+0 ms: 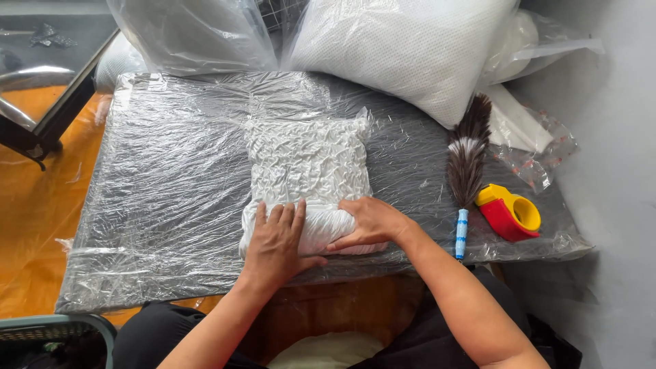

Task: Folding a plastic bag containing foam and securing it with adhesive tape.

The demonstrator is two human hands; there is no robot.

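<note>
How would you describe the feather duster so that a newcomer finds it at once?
Start at the plastic-wrapped table and look to the right of the crinkled white pillow. The feather duster lies there beside a red and yellow tape dispenser. Only it has dark brown plumes and a blue-and-white handle.

From my remote seat I see two bare forearms with no sleeves reaching the wrists. My left hand (277,240) and right hand (369,222) carry no gloves, rings or watch that I can make out. Nearer me than the plastic-wrapped table (164,205), black clothing covers both legs, one dark fold under each arm. The fabric looks plain, with no visible pattern or marking.
</note>
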